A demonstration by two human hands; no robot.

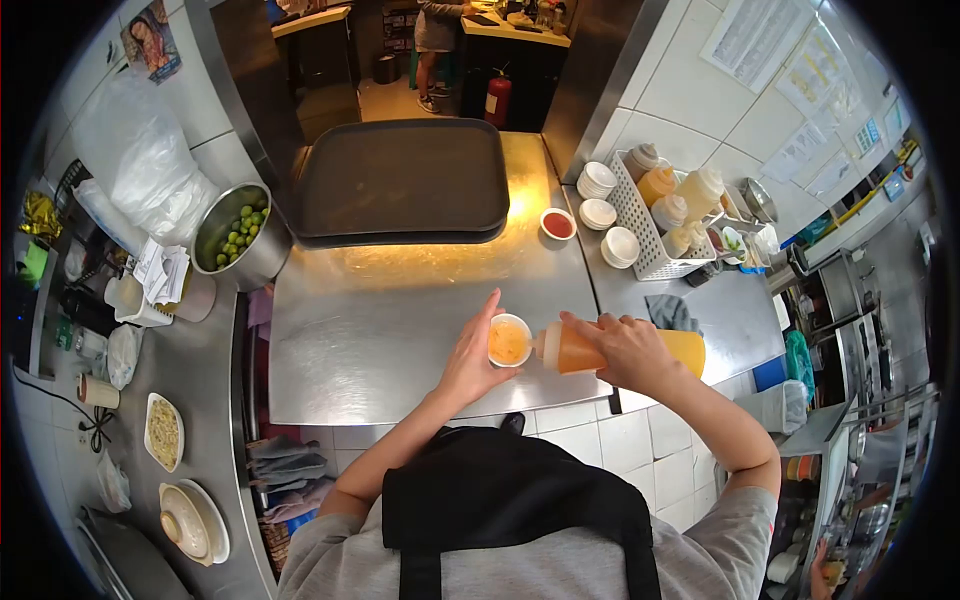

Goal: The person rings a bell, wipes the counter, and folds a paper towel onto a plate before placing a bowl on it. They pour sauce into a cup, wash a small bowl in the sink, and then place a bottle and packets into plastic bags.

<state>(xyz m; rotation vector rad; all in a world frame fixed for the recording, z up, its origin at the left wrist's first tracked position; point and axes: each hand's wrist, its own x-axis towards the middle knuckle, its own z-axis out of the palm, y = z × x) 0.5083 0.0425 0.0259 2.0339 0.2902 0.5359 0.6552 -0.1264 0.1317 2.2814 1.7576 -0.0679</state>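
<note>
My left hand (468,358) is closed around a small white sauce cup (493,362), held over the near part of the steel counter (350,350). Orange sauce (509,341) shows inside the cup. My right hand (632,350) grips a squeeze bottle (577,353) of orange-yellow sauce, tipped on its side with its nozzle pointing left, right at the cup's rim. Farther back on the counter stands another white cup of red sauce (558,224).
Dark trays (405,180) lie stacked at the back of the counter. To the right are stacked white cups (598,180) and a white basket (645,235) of squeeze bottles. A steel pot (215,240) of green fruit stands left. A person (435,40) is beyond the opening.
</note>
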